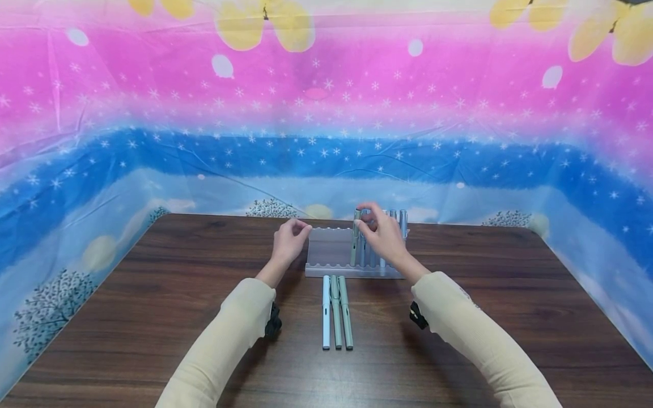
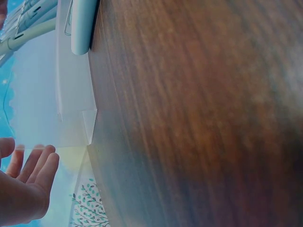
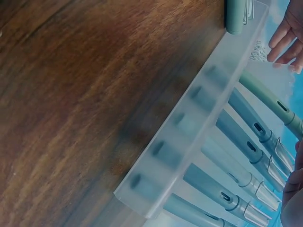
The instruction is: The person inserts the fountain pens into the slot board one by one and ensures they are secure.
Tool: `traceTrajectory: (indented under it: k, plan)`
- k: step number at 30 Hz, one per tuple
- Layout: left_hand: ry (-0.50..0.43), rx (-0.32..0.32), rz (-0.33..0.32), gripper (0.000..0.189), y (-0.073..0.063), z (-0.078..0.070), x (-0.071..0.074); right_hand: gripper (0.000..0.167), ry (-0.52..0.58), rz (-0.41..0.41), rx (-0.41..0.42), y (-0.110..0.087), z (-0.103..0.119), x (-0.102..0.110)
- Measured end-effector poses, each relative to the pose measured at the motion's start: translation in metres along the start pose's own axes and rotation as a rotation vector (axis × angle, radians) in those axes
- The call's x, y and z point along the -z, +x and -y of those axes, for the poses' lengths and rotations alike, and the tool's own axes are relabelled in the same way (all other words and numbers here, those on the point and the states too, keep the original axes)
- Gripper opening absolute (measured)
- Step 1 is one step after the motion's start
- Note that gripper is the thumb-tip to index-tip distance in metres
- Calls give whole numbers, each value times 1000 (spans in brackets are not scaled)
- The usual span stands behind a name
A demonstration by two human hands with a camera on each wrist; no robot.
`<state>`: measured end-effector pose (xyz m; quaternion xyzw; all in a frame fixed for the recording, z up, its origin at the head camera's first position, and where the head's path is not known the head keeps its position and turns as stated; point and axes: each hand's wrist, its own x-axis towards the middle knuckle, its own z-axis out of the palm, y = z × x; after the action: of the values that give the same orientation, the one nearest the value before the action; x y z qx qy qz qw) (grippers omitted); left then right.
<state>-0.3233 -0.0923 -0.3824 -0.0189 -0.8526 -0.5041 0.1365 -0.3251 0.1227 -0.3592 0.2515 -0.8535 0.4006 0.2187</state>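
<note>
A clear pen rack with a scalloped front ledge stands on the table. My left hand pinches its upper left corner between thumb and fingers. With thumb and index finger, my right hand holds the upper end of a green pen, which leans upright in the rack. In the right wrist view the green pen has its lower end behind the ledge. Several blue pens lean in slots beside it, partly hidden by my right hand in the head view.
In front of the rack, a light blue pen and two green pens, a middle one and a right one, lie side by side on the wooden table. A patterned cloth hangs around the back and sides.
</note>
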Motion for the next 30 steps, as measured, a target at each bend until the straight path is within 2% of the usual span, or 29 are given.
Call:
traceTrajectory:
  k: [13,23,30]
  plan:
    - [1,14,-4,19,1,0,-1,28,25,59,-31,0,-4,-2]
    - [-10,12,-5,19,1,2,-1,45,-137,86,49,0,-9,-2]
    - [-6,16,-8,18,1,1,-2,52,-189,114,20,-2,-9,-3]
